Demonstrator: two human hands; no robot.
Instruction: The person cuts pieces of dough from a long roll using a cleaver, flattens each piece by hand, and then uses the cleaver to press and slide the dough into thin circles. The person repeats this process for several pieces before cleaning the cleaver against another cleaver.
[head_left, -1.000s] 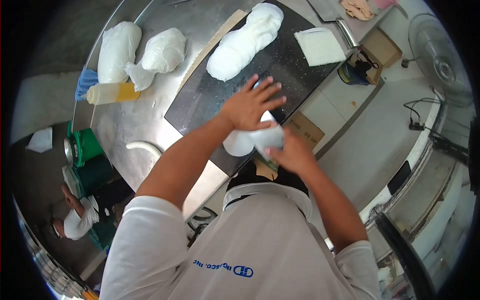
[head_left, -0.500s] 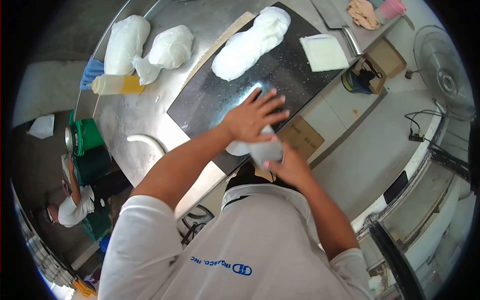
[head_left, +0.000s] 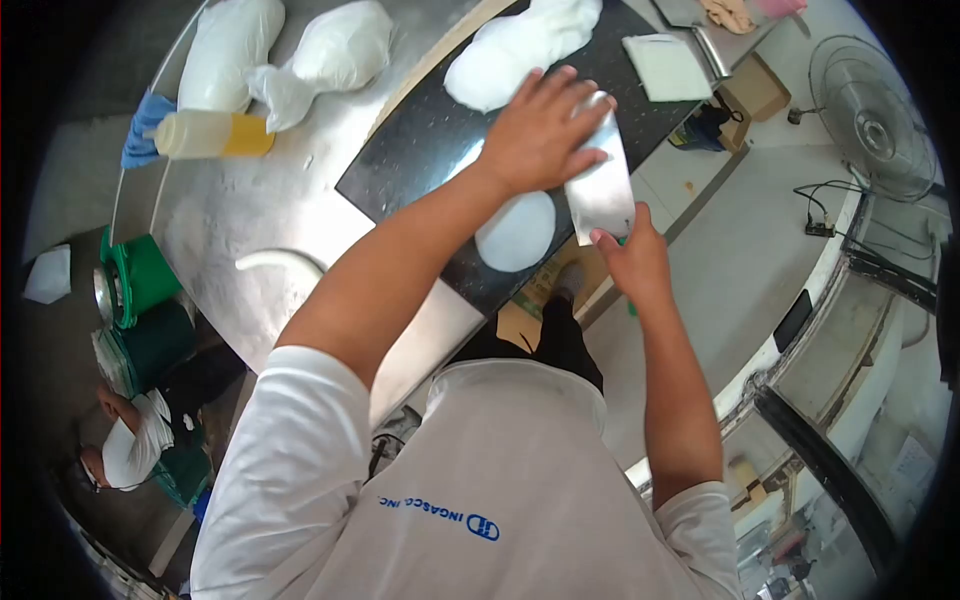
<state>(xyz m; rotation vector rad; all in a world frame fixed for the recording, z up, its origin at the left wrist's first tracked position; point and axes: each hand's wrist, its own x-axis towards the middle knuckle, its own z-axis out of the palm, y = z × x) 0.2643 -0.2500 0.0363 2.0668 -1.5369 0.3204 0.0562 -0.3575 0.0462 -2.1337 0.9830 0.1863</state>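
Observation:
My right hand (head_left: 641,256) grips the end of a wide, shiny metal blade (head_left: 604,185), which is tilted above the near edge of the black board (head_left: 400,165). My left hand (head_left: 541,132) lies over the board with its fingers apart, the fingertips by the blade's far end. A flat round white dough disc (head_left: 516,232) rests at the board's near edge, just below my left hand. Beyond my hands sits a long, lumpy white dough mass (head_left: 515,50). On the board's right part is a square white cloth or pad (head_left: 667,68).
Two white plastic bags (head_left: 232,55) and a bottle of yellow liquid (head_left: 215,134) stand on the metal table (head_left: 230,210). A curved white strip (head_left: 280,261) lies nearer. A seated person (head_left: 140,440) is at the lower left, beside green bins (head_left: 145,280). A fan (head_left: 872,125) stands right.
My hands have moved apart, away from me and slightly right. The blade is now raised in plain view, and the round dough disc is uncovered. The camera view has shifted.

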